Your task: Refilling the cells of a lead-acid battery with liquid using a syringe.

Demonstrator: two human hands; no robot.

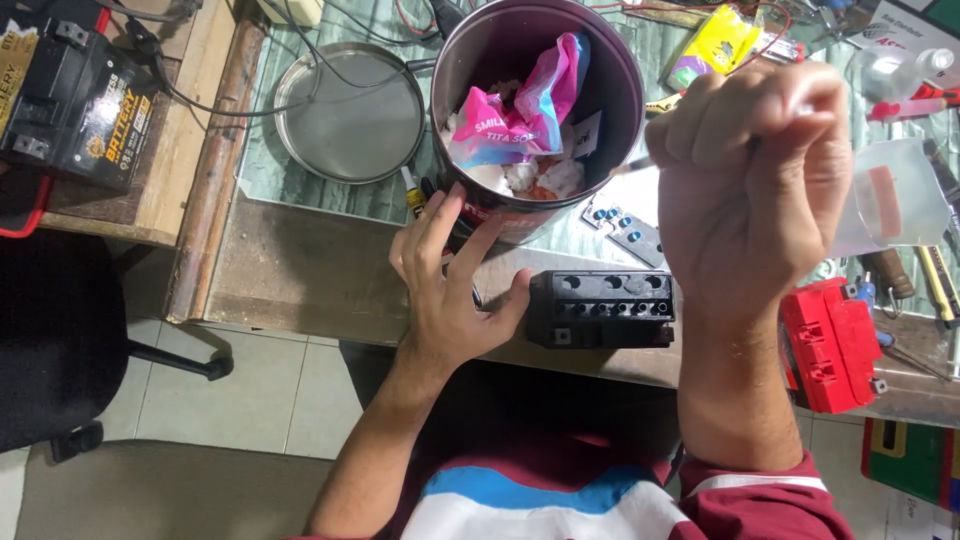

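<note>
My left hand (450, 285) rests open on the worktable edge, fingers spread, its fingertips against the base of a round dark tin (610, 90) filled with crumpled wrappers and rubbish. Just right of its thumb sits a small black battery (600, 308) with a row of round cell holes on top. My right hand (750, 185) is raised above the battery, fist closed around a thin metal tool whose tip (632, 166) points left toward the tin. Behind that hand is a clear plastic container (895, 195).
A round metal lid (350, 115) lies left of the tin on the glass sheet. A larger black battery (70, 95) sits at the far left. A red battery part (830, 345), hand tools (935, 280) and a grey cap strip (625, 230) lie right. A chair (60, 340) stands left.
</note>
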